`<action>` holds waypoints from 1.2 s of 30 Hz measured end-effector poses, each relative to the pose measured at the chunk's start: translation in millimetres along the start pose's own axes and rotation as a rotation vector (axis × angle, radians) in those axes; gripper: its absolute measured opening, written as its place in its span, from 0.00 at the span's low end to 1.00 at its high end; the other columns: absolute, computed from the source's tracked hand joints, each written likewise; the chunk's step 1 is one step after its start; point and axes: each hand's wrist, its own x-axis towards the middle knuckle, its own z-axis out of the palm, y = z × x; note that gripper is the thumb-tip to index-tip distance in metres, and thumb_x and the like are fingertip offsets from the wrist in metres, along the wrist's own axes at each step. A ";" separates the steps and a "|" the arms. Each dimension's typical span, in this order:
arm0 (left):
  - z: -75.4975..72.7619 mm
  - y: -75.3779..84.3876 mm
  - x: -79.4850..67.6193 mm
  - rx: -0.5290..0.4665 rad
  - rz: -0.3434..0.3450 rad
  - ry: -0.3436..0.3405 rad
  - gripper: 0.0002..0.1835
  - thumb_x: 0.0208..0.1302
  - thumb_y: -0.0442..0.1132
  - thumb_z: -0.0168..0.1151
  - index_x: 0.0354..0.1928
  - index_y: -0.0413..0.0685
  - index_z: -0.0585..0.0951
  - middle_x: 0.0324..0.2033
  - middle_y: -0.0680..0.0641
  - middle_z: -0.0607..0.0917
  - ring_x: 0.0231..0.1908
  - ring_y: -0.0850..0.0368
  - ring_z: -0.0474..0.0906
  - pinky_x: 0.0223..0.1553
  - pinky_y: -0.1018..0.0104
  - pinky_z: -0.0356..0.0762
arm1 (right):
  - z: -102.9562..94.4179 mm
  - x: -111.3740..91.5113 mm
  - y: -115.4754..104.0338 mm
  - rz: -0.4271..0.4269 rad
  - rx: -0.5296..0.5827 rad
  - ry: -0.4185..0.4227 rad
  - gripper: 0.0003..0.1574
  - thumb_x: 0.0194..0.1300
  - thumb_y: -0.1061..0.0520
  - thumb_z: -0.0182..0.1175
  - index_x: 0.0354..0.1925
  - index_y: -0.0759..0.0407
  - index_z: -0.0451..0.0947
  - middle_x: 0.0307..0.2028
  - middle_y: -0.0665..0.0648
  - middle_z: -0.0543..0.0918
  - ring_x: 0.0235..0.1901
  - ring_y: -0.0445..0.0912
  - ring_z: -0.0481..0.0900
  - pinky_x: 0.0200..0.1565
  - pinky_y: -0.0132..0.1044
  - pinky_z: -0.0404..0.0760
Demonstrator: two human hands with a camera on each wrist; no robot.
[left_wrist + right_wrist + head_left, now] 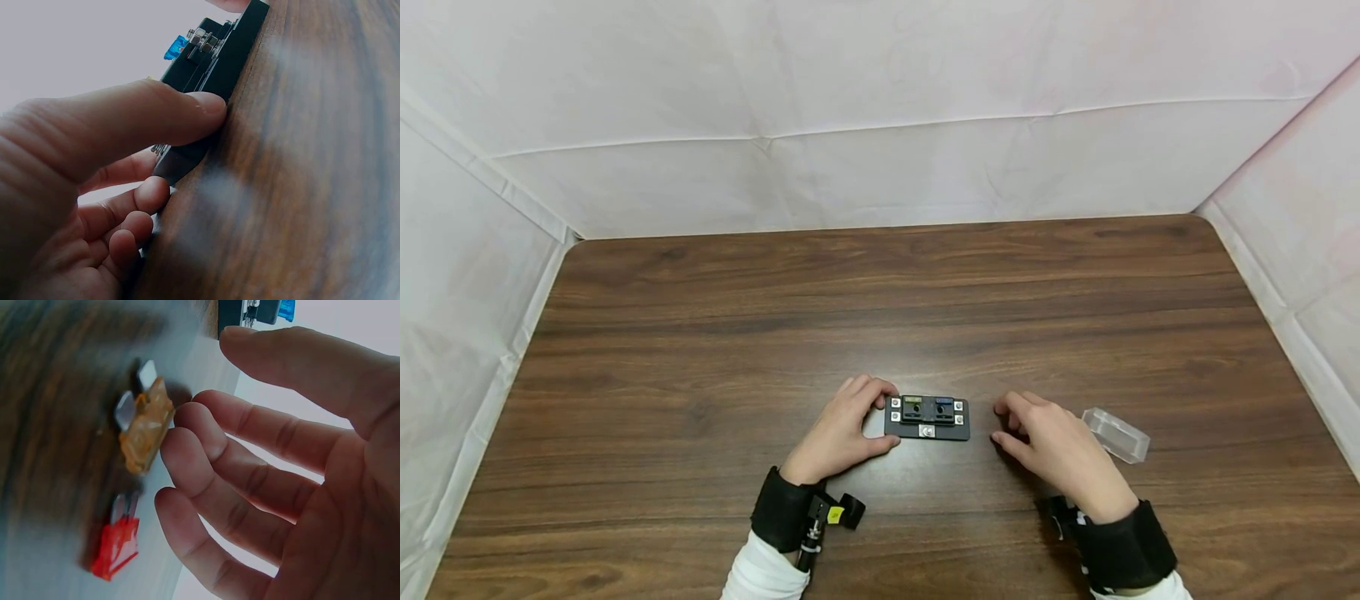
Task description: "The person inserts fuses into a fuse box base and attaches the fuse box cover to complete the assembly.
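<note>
the block (928, 418) lies on the wooden table (880, 308), long axis left to right, fuses (176, 47) up. the left hand (838, 427) pinches its left end; the right hand (1054, 437), loosely bent, holds nothing. white sheets (880, 171) stand around.

Wood-grain tbl (700, 333): blk fuse block (927, 418) on it; clear cover (1117, 435) R of block; orange fuse (147, 431), red fuse (117, 550) also R of block, orange nearer.
</note>
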 end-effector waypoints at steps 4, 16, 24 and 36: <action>-0.1 0.1 0.1 0.002 -0.003 -0.005 0.25 0.44 0.40 0.71 0.46 0.46 0.74 0.32 0.49 0.72 0.36 0.57 0.63 0.39 0.59 0.66 | -0.8 -2.5 1.8 0.005 0.001 -0.013 0.14 0.51 0.58 0.66 0.37 0.57 0.75 0.26 0.49 0.75 0.24 0.40 0.71 0.25 0.36 0.70; 0.1 1.5 0.3 0.000 0.008 -0.005 0.25 0.44 0.40 0.71 0.46 0.46 0.74 0.32 0.49 0.72 0.36 0.57 0.63 0.38 0.60 0.66 | -10.1 -14.4 3.7 0.009 0.002 -0.062 0.19 0.45 0.60 0.70 0.38 0.58 0.76 0.31 0.51 0.78 0.30 0.43 0.76 0.29 0.39 0.75; -0.3 1.8 0.6 -0.002 0.003 -0.009 0.25 0.44 0.40 0.71 0.46 0.47 0.74 0.33 0.49 0.72 0.36 0.56 0.63 0.38 0.60 0.66 | -10.4 -19.8 5.9 0.034 0.007 -0.065 0.17 0.45 0.62 0.69 0.36 0.57 0.76 0.30 0.51 0.77 0.31 0.43 0.75 0.30 0.39 0.75; -0.2 2.1 0.1 0.002 -0.002 -0.006 0.25 0.43 0.39 0.71 0.46 0.47 0.74 0.32 0.49 0.72 0.36 0.57 0.64 0.38 0.59 0.67 | -9.1 -27.4 9.0 0.042 -0.003 -0.033 0.16 0.45 0.62 0.69 0.34 0.57 0.75 0.29 0.49 0.76 0.30 0.42 0.75 0.28 0.38 0.73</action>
